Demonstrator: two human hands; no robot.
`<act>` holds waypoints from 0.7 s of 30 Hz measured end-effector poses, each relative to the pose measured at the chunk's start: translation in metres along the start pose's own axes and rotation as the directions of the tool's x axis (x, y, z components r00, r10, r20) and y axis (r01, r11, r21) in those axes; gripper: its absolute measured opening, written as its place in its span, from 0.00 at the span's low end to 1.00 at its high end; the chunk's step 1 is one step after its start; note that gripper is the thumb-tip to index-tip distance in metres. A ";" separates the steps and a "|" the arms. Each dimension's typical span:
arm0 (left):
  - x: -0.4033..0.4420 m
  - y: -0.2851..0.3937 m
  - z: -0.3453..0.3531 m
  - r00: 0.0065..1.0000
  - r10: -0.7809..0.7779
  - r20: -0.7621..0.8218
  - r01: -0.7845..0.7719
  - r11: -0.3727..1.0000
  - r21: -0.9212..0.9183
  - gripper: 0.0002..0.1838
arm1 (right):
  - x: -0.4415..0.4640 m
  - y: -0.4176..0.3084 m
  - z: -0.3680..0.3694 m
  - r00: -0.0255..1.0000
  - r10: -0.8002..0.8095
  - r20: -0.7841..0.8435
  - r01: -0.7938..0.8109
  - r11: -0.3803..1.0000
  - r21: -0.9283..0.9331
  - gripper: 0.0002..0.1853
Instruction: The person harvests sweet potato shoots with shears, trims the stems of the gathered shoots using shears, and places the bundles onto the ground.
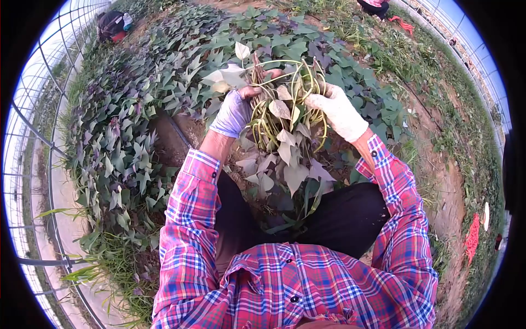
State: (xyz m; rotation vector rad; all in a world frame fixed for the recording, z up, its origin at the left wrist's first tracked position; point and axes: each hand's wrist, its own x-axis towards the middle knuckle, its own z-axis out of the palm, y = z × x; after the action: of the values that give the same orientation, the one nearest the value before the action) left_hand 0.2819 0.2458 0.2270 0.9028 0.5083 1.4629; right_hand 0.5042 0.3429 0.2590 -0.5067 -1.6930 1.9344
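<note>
A bundle of leafy vine stems [268,118] hangs between my two hands, its pale leaves drooping over the ground in front of my knees. My left hand [233,112], in a thin purplish glove with bare fingertips showing, is closed around the left side of the bundle. On the right side, my right hand [341,112] in a white glove pinches the looped greenish stems. Some of its fingers are hidden behind the stems. A few broad pale leaves [229,75] stick out above my left hand.
Dense green and purple leafy vines [131,98] cover the ground ahead and left. A wire mesh fence [35,131] runs along the left edge. Red netting [472,238] lies on the right. Two other people, one a dark-clothed person [112,26], are at the far edges.
</note>
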 end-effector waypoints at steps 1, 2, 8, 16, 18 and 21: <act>0.004 0.000 0.002 0.998 0.056 0.003 -0.056 0.998 0.038 0.32 | -0.001 -0.001 0.000 1.000 0.000 -0.003 0.000 1.000 -0.002 0.13; 0.004 -0.002 0.006 0.993 0.100 -0.059 -0.097 0.994 0.047 0.31 | -0.002 -0.003 0.002 1.000 0.001 -0.015 -0.001 1.000 0.016 0.13; 0.000 -0.004 0.000 0.980 0.091 -0.176 -0.082 0.995 0.057 0.26 | 0.002 0.004 -0.001 0.999 -0.007 0.034 0.007 1.000 -0.013 0.14; 0.013 -0.021 -0.024 0.833 0.449 -0.323 -0.276 0.843 0.461 0.16 | 0.000 -0.004 0.005 0.997 -0.032 -0.071 0.025 0.994 -0.107 0.12; 0.018 -0.019 -0.029 0.873 0.384 -0.302 -0.255 0.885 0.388 0.15 | 0.002 -0.002 0.001 0.996 -0.037 -0.081 0.030 0.996 -0.085 0.12; 0.015 -0.016 -0.029 0.937 0.255 -0.238 -0.196 0.949 0.247 0.13 | 0.005 0.001 0.003 0.995 -0.046 -0.092 0.041 0.998 -0.052 0.11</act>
State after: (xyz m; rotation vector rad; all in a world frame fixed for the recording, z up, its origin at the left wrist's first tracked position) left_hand 0.2705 0.2682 0.2009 0.9669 0.7999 1.7786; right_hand 0.4981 0.3432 0.2584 -0.5652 -1.6833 1.8134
